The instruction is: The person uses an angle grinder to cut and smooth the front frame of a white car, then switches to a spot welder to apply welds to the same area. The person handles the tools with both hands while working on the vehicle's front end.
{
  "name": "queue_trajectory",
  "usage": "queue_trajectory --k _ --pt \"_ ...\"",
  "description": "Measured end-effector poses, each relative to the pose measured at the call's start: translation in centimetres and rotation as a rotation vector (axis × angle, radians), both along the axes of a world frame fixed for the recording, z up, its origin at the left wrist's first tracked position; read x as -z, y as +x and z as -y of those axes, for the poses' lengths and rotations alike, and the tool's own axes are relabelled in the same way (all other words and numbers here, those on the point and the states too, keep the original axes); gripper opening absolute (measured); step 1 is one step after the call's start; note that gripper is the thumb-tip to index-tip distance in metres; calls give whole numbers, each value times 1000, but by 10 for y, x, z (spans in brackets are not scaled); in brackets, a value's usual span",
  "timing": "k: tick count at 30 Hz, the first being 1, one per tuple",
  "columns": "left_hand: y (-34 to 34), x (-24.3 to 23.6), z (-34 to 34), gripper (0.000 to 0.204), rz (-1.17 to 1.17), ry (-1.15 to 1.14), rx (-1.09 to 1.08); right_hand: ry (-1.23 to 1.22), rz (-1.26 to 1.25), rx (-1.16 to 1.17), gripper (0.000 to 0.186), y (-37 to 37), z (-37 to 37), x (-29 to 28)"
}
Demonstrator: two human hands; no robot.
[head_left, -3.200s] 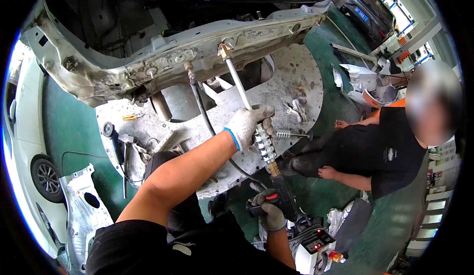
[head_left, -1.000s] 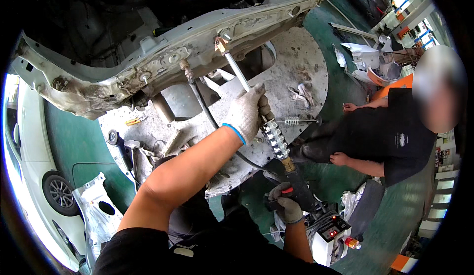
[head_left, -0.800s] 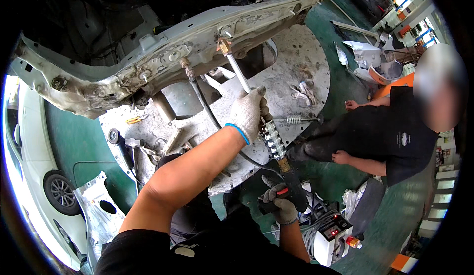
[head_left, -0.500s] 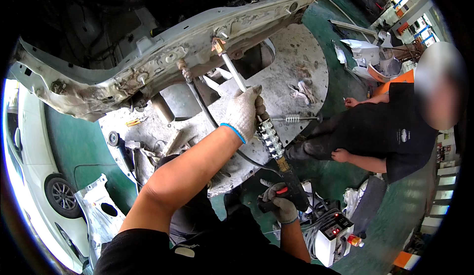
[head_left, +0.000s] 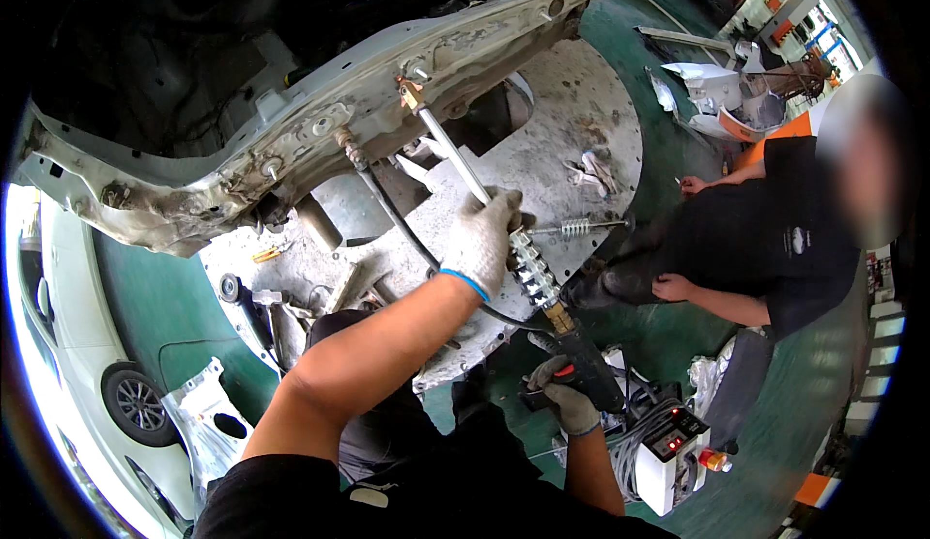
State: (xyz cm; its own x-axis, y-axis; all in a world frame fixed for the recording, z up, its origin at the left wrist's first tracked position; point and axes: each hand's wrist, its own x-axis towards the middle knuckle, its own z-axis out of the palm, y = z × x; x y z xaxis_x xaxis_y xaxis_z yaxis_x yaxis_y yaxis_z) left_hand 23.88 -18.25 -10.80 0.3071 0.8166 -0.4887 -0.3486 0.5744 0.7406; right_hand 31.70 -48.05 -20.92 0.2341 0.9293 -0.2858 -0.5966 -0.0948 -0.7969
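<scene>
Head view: the long tool [head_left: 536, 270] runs slantwise between the two gloved hands and up toward the car body [head_left: 378, 74]. The left hand [head_left: 479, 244], in a pale glove with a blue cuff, wraps its fingers around the tool's silver rod [head_left: 452, 154], just above the ribbed cylinder [head_left: 532, 264]. Lower down, the right hand [head_left: 569, 403], in a greyer glove, is closed around the dark handle, beside a red trigger [head_left: 564, 372]; whether a finger presses that trigger cannot be told. At the far end, the copper-coloured tip [head_left: 411, 93] sits right at the body's edge, and contact there cannot be made out.

The left glove covers a stretch of the rod, and most of the handle is hidden inside the right. A black cable [head_left: 392, 212] leads from a fitting [head_left: 349, 142] on the car body, passes out of sight behind the left wrist and shows again near the handle. The car's interior is too dark to read.

Under the tool lies a pale round plate [head_left: 572, 103], partly blocked by the left forearm [head_left: 387, 340]. On it are crumpled gloves [head_left: 591, 171] and a grinder [head_left: 231, 289], while a second ribbed rod [head_left: 575, 227] lies near the left hand. A co-worker [head_left: 722, 248] in black stands to the right, beyond a white machine [head_left: 654, 476] with red lights.
</scene>
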Motion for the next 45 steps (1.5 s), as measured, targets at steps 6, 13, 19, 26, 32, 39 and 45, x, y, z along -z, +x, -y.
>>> queue_trajectory --k 6,13,19,26,32,39,45 --pt "-2 5 -50 33 157 -12 16 -50 29 7 26 -5 0 -11" --pt "10 -18 11 23 135 -120 -25 -61 -75 31 25 7 4 4" --pt "-3 22 -4 43 1021 -124 450 -133 1001 126 17 8 5 -33" --pt "29 7 30 28 389 -331 263 -24 110 109 33 23 43 -20" --pt "21 17 9 24 254 -271 152 83 -181 45 39 5 18 22" --pt "7 -10 -3 23 248 -279 171 74 -169 16 38 2 -1 15" --pt "6 10 -11 22 335 -307 177 65 -84 15 34 4 -1 15"
